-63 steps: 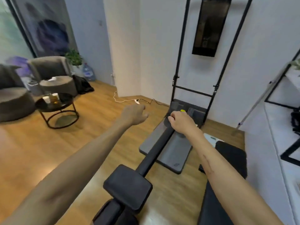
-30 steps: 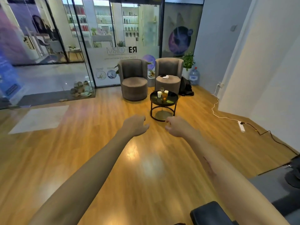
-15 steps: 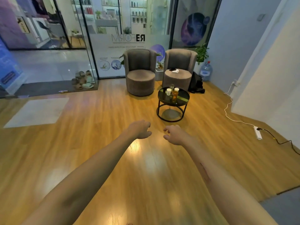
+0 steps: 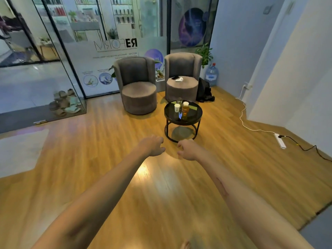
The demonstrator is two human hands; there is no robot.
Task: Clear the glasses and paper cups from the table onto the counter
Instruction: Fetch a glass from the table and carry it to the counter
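A small round black table (image 4: 193, 121) stands ahead on the wooden floor. On it are two white paper cups (image 4: 177, 107), a clear glass (image 4: 179, 101) at the back and a glass with amber liquid (image 4: 185, 112). My left hand (image 4: 152, 146) and my right hand (image 4: 187, 150) are stretched out in front of me, just short of the table. Both hold nothing, with fingers loosely curled. No counter is in view.
Two grey round armchairs (image 4: 138, 87) stand behind the table, one with small items on its seat (image 4: 179, 79). A glass partition (image 4: 75, 51) runs along the left. A white power strip (image 4: 280, 140) and cables lie on the floor at right. A water bottle (image 4: 212, 74) stands in the corner.
The view has turned from the exercise machine toward the seating corner and come closer to the table. Both hands stay held out and empty.
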